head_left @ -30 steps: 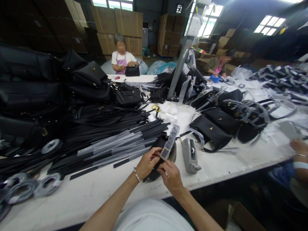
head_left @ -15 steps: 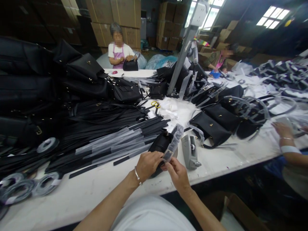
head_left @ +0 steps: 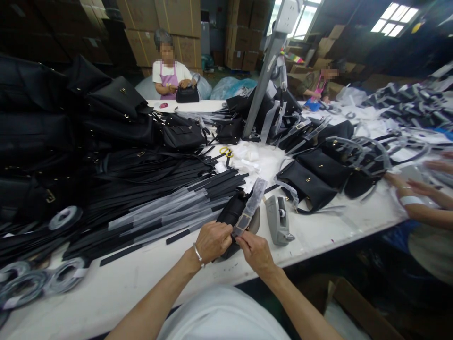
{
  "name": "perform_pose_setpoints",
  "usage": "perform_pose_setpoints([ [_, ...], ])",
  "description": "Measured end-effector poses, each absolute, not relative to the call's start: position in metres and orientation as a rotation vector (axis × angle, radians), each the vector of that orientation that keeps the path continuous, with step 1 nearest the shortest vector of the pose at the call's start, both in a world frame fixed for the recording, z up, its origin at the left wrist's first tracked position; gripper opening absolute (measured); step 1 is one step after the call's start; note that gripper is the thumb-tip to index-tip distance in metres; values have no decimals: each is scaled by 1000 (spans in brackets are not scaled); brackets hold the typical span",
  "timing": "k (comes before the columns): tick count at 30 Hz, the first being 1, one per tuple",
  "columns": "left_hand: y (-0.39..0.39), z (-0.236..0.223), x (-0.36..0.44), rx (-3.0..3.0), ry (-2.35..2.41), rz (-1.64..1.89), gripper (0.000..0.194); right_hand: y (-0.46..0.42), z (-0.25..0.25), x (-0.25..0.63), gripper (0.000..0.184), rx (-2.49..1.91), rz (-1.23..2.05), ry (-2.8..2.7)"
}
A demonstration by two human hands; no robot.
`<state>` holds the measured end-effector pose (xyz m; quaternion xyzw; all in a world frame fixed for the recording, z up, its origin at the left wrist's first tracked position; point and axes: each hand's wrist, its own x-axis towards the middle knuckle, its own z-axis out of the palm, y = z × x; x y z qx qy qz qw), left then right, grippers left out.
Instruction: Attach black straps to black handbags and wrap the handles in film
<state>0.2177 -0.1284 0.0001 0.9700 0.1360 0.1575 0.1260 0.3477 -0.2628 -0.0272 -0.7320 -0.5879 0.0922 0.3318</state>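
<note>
A black handbag stands on the white table right in front of me. Its strap, wrapped in clear plastic film and fitted with a gold buckle, rises from the bag. My left hand is closed on the strap just below the buckle, bracelet at the wrist. From the other side, my right hand pinches the same strap's lower end between thumb and fingers. Exactly what the fingertips press is partly hidden. A grey tape dispenser sits just right of the bag.
Black straps, some film-wrapped, cover the table's left, with rolled coils nearer me. Black bags lie at right; others pile up at far left. Yellow scissors rest beyond. A grey post rises mid-table. A co-worker's arms reach in at right.
My right hand has shifted slightly down and the buckle now shows more openly between my hands. The co-worker's hands at right have moved. The view has turned a little.
</note>
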Motion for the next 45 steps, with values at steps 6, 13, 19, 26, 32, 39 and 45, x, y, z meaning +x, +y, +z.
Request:
perform_pose_setpoints([
  [6,-129,5,204,2430,658,453,14,-256,-35,326,20,-1921,428,-1523],
  [13,-138,19,225,1936,584,257,11,-259,-6,349,13,-1888,929,-1291],
  [19,-149,2,230,1850,598,225,20,-244,27,348,42,-1465,993,-771],
  [26,-159,-21,206,2176,508,383,17,-187,32,369,34,-1090,950,-120],
  [32,-165,-29,187,2450,346,606,6,-159,27,454,30,-1125,1044,-33],
  [39,-154,-37,181,2495,480,579,24,-156,0,486,32,-1279,1051,-62],
  [45,-150,-54,180,2436,678,701,31,-232,-12,493,20,-1443,992,-111],
])
